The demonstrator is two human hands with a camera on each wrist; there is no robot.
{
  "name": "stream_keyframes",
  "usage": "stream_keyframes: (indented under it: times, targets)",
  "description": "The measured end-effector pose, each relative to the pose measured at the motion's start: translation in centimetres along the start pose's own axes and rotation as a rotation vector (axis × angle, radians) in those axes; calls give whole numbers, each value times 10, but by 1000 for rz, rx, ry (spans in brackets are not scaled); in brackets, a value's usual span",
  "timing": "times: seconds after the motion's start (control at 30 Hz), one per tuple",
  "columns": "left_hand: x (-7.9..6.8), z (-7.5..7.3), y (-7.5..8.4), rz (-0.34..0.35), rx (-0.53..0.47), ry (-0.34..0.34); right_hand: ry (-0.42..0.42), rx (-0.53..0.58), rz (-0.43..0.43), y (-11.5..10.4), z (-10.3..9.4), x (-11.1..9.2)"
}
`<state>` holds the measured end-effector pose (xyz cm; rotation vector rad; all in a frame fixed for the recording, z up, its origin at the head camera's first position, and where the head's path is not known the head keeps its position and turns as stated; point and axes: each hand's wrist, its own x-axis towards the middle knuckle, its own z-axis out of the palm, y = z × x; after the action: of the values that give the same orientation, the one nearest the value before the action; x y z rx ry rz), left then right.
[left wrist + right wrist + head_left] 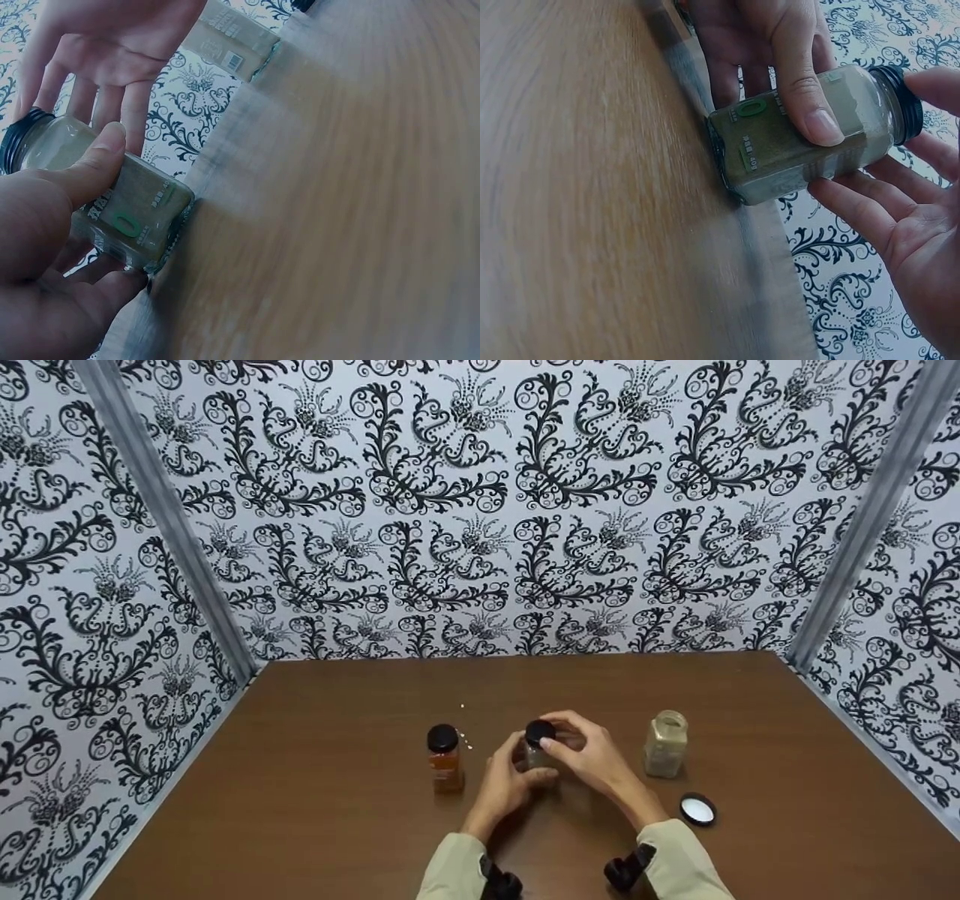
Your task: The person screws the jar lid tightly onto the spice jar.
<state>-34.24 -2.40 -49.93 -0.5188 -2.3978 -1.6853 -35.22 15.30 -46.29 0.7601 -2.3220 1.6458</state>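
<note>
A glass spice jar with greenish-brown powder [154, 206] stands upright on the table between both hands. My left hand [504, 784] grips its body, with the thumb across the front face in the left wrist view. My right hand [596, 754] is at the top of the jar and pinches the black screw lid [540, 730] between thumb and forefinger. In the right wrist view the lid [901, 105] sits on the jar's neck, and the other right fingers spread beside the glass. Green and white print marks the jar's side.
Left of the hands stands a jar of orange-red spice [446, 771] with a black lid. To the right is a lidless jar of pale powder [666, 746], with a black lid [697, 810] lying white underside up nearby. White specks [466, 740] dot the brown table [337, 727]. Patterned walls surround it.
</note>
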Motion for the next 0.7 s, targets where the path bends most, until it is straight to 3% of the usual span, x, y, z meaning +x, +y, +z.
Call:
stream_keyframes:
  times: [0.23, 0.37, 0.6, 0.7]
  targets:
    - [0, 1, 0, 17, -1, 10, -14, 9, -4, 1, 0, -1]
    - [0, 0, -1, 4, 3, 7, -10, 4, -3, 0, 0, -1]
    - [2, 1, -3, -29, -74, -17, -12, 0, -5, 0, 0, -1]
    - [2, 1, -4, -31, -50, -7, -13, -6, -1, -1, -1, -1]
